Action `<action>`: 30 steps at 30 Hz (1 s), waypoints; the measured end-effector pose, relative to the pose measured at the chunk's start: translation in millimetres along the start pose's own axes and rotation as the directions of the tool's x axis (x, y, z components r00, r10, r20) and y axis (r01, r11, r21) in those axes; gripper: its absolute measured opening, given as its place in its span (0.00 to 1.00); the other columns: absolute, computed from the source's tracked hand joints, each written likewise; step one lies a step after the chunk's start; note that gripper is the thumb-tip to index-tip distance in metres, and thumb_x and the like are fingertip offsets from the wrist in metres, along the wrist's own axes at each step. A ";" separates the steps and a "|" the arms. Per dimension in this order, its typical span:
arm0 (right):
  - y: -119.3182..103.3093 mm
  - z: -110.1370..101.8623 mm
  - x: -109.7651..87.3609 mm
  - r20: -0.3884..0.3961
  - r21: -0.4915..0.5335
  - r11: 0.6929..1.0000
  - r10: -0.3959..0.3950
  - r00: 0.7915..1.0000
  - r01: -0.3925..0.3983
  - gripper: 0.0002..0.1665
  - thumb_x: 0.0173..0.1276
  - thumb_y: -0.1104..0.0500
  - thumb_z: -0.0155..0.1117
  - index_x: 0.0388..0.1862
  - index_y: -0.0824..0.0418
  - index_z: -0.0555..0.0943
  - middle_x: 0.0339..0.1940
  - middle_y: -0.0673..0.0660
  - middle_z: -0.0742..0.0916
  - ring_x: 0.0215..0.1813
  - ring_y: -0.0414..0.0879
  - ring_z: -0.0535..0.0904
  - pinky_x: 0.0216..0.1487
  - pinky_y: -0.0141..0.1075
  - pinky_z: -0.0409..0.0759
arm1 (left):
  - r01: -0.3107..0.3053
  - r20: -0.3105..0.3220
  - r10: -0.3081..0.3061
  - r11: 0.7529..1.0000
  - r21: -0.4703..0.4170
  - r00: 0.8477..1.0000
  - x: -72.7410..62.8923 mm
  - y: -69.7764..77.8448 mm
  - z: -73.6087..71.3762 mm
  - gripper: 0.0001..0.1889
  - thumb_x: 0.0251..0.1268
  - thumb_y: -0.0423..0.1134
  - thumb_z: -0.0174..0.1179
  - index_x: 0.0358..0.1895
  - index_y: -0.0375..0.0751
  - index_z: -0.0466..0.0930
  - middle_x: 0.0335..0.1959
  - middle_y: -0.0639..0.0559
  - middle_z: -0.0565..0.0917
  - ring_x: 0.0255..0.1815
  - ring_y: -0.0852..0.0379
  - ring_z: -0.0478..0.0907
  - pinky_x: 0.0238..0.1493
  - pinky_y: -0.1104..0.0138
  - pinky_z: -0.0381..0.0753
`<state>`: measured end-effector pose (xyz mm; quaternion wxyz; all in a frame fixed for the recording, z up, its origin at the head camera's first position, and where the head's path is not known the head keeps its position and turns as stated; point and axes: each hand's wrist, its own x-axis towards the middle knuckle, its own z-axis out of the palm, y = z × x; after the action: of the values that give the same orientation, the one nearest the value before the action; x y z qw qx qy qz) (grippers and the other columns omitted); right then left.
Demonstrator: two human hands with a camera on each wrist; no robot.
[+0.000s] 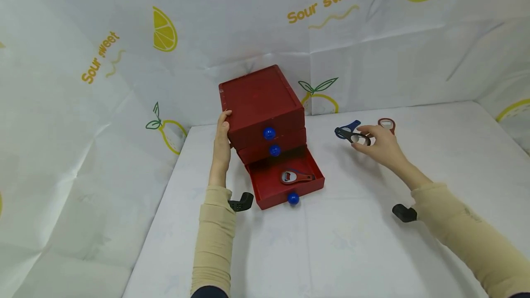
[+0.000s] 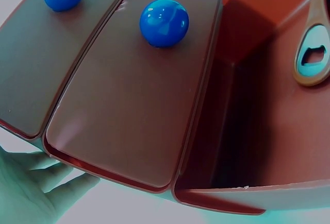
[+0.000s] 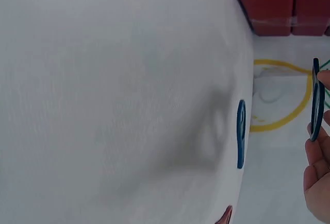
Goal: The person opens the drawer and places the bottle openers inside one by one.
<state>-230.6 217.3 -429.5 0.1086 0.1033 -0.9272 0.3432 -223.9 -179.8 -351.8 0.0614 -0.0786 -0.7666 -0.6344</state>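
Note:
A red cabinet (image 1: 258, 95) with three drawers and round blue knobs stands at the back of the table. Its bottom drawer (image 1: 273, 200) is pulled out, and a reddish bottle opener (image 1: 304, 178) with a metal insert lies inside. My left hand (image 1: 221, 144) rests along the cabinet's left side, fingers extended, as the left wrist view also shows. Off to the right, my right hand (image 1: 383, 146) pinches a black bottle opener (image 1: 347, 134) between thumb and fingers, raised over the table. Behind it lies a blue bottle opener (image 1: 354, 124), partly covered in the head view.
A red bottle opener (image 1: 393, 125) lies on the white tabletop (image 1: 352, 243) just beyond my right hand. A white sheet (image 1: 232, 17) printed with lemons hangs behind the table and along its left. Each sleeve has a black wrist device (image 1: 405, 214) near the cuff.

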 end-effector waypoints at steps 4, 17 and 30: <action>-15.9 12.3 -4.9 -0.011 0.066 0.995 -0.070 0.997 0.071 0.27 0.54 0.59 0.70 0.52 0.68 0.76 0.48 0.67 0.82 0.48 0.59 0.75 0.47 0.50 0.68 | -0.001 -0.009 0.001 1.000 0.006 1.000 -0.2 0.2 -0.2 0.25 0.71 0.52 0.30 0.68 0.56 0.55 0.70 0.48 0.57 0.61 0.47 0.64 0.51 0.58 0.69; -63.8 56.7 -16.1 0.120 0.232 0.935 -0.303 0.945 0.270 0.27 0.51 0.60 0.72 0.52 0.64 0.78 0.49 0.60 0.83 0.50 0.51 0.71 0.51 0.46 0.63 | -0.013 -0.006 0.013 1.000 -0.010 1.000 -1.8 -0.1 1.0 0.25 0.70 0.52 0.29 0.69 0.55 0.54 0.70 0.47 0.57 0.61 0.47 0.63 0.51 0.58 0.68; -82.9 77.1 -11.4 0.281 0.140 0.954 -0.295 0.913 0.265 0.26 0.51 0.55 0.72 0.50 0.61 0.79 0.46 0.56 0.84 0.46 0.49 0.68 0.45 0.42 0.61 | -0.015 -0.007 0.015 1.000 -0.014 1.000 -0.8 -1.0 0.5 0.25 0.70 0.52 0.30 0.69 0.56 0.54 0.70 0.48 0.57 0.60 0.47 0.64 0.50 0.59 0.69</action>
<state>-207.7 106.2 -438.9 0.0102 0.2910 -0.8903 0.3500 -223.3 -179.6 -352.9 0.0681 -0.0826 -0.7612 -0.6396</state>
